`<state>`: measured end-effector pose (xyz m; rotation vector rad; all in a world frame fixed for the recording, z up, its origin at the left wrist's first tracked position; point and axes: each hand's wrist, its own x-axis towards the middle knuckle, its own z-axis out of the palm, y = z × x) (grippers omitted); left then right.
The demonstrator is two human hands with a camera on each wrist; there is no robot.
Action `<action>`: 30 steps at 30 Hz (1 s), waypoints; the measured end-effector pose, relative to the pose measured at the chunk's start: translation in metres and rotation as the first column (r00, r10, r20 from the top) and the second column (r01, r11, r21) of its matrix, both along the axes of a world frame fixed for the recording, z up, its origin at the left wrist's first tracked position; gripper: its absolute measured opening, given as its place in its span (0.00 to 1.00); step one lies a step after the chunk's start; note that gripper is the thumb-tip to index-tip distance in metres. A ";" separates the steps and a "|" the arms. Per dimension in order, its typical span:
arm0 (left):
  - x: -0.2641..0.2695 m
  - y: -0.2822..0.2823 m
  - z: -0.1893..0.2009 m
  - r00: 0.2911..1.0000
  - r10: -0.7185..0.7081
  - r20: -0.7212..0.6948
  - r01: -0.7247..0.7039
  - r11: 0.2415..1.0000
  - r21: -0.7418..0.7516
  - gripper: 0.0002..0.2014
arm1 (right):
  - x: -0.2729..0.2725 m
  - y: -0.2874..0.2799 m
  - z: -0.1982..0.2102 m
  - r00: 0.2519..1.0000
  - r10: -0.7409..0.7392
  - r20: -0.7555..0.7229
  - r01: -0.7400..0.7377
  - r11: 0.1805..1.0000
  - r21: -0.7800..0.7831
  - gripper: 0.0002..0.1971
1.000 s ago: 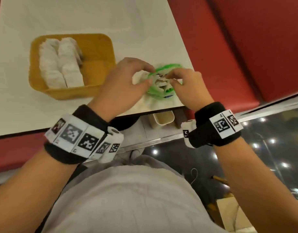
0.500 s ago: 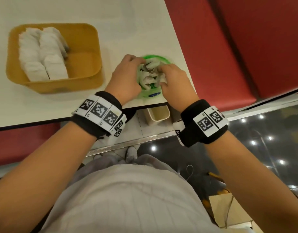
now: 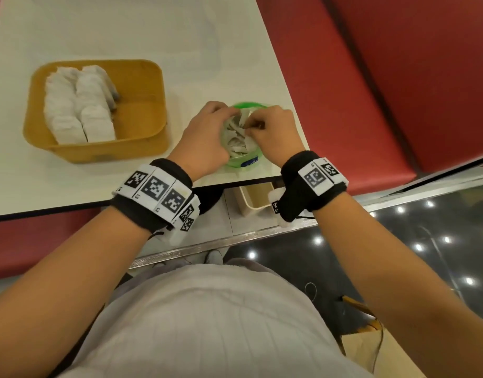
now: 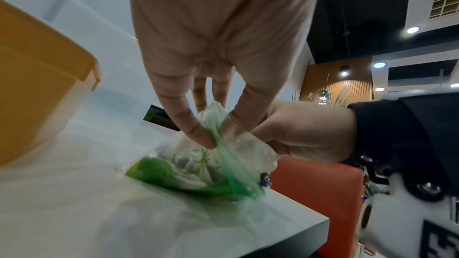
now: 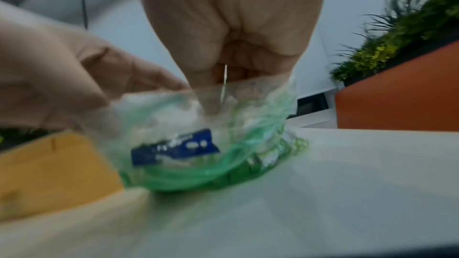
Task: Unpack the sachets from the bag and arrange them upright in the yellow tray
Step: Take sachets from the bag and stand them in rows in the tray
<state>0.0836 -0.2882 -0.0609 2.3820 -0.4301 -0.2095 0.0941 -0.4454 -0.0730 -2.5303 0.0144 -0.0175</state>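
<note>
1. a green-tinted clear plastic bag (image 3: 241,156) is seen on the white table (image 3: 126,31), close to the table's near right corner and just to the right of the yellow tray (image 3: 142,148).
2. the bag's left edge is pinched by the left hand (image 3: 205,137); in the left wrist view the film is caught between the thumb and the fingertips (image 4: 198,136).
3. the right hand (image 3: 273,135) is curled over the bag's mouth from the right; in the right wrist view its fingers are pressed together on the top of the plastic, but whether a sachet is also held cannot be told through the blur.
4. loose white sachets (image 3: 239,137) are seen lying jumbled inside the bag, between the 2 hands.
5. a blue label (image 5: 174,147) is visible on the side of the bag nearest the person.
6. in the tray, white sachets are stood on edge in 2 packed rows (image 3: 76,105) against its left side; the right part of the tray floor is left bare.
7. red upholstered seating (image 3: 371,91) is seen beyond the table's right edge, and black wristbands with printed markers (image 3: 158,189) are worn on both wrists.
</note>
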 end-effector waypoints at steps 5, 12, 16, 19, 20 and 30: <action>0.004 -0.001 0.002 1.000 0.005 -0.019 -0.005 1.000 -0.014 0.34 | 0.004 0.001 0.006 0.995 0.077 -0.056 -0.080 0.996 -0.045 0.06; 0.003 -0.002 0.002 0.999 -0.002 -0.053 0.000 0.999 -0.039 0.35 | 0.003 0.009 -0.001 0.998 0.009 -0.056 -0.017 0.989 -0.150 0.05; 0.005 0.002 0.003 0.997 0.008 -0.075 -0.013 0.998 -0.068 0.34 | 0.003 -0.005 0.003 1.000 0.004 0.010 -0.005 0.989 0.146 0.08; 0.006 0.002 0.005 0.995 0.022 -0.094 -0.031 0.995 -0.098 0.34 | 0.001 -0.015 0.010 0.999 -0.020 0.035 0.008 0.953 0.303 0.06; 0.006 0.003 0.005 0.994 0.030 -0.103 -0.042 0.993 -0.109 0.34 | 0.001 -0.018 0.012 0.999 -0.030 0.043 0.013 0.934 0.358 0.05; 0.015 0.010 0.036 0.989 0.027 -0.146 -0.086 0.905 -0.416 0.38 | -0.002 -0.018 0.079 0.957 0.282 0.069 -0.290 0.930 0.225 0.05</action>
